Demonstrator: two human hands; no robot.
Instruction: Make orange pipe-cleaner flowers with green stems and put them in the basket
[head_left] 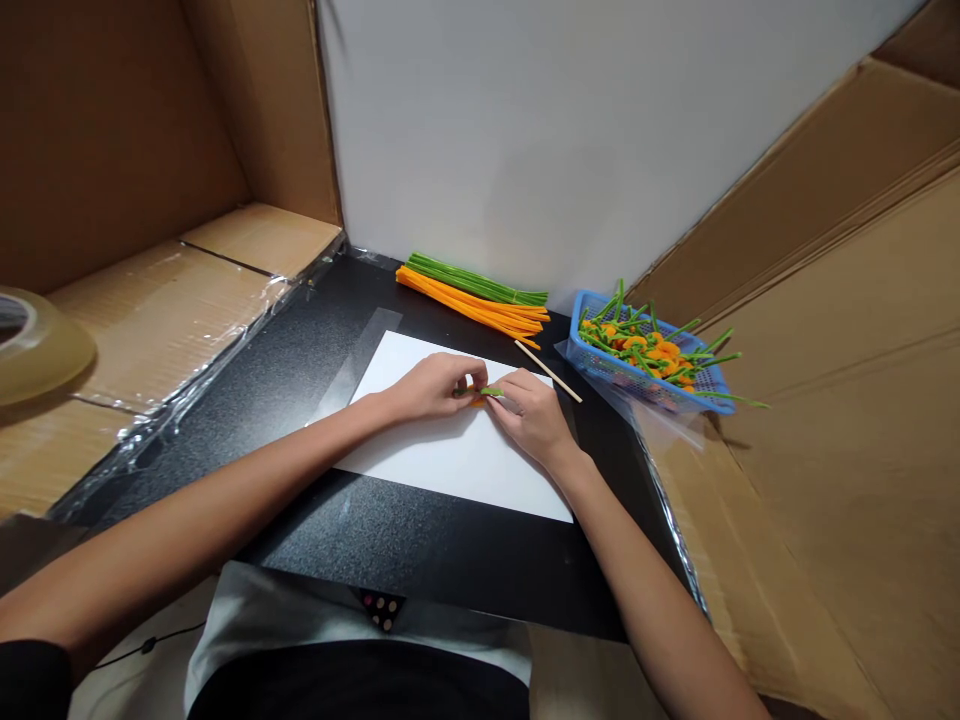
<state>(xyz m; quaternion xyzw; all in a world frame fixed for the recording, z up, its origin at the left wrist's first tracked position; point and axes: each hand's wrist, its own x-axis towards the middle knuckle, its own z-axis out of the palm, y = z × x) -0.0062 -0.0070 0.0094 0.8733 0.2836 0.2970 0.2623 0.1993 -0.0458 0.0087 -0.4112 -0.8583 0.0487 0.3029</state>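
Over the white sheet (442, 455), my left hand (441, 385) and my right hand (531, 408) meet with fingertips almost touching. Between them is a small piece of orange and green pipe cleaner (491, 392), mostly covered by the fingers. My left thumb and forefinger pinch its left side, where some orange shows. A short green length reaches toward my right hand, whose thumb and fingers close on it. Just beyond the right hand, a thin wooden stick (549, 372) lies slanted across the sheet's corner.
Bundles of green pipe cleaners (472, 277) and orange pipe cleaners (472, 303) lie by the white wall. At right, a blue basket (581, 350) holds several orange-and-green twisted pieces, stems poking over its rim. A tape roll (52, 350) sits on cardboard at far left.
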